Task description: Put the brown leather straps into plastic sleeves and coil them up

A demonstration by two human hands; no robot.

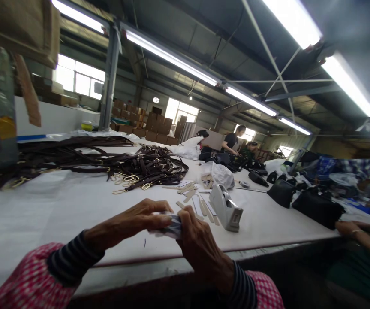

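Note:
Both my hands meet over the near edge of the white-covered table (114, 227). Between them is a small dark bundle in what looks like clear plastic wrapping (174, 226); what lies inside cannot be made out. My left hand (136, 221) grips it from the left, thumb and fingers along its side. My right hand (199, 240) is curled round its right end. Just beyond my right hand stands a grey tape dispenser (226, 210). Flat beige and white strips (200, 206) lie scattered to its left.
A large heap of dark brown straps (152, 165) with gold clasps covers the far left. Black bags (316, 206) line the right side, where another person's hand (348, 227) rests. Other people (231, 141) work at the far end. A metal post (109, 81) rises behind the straps.

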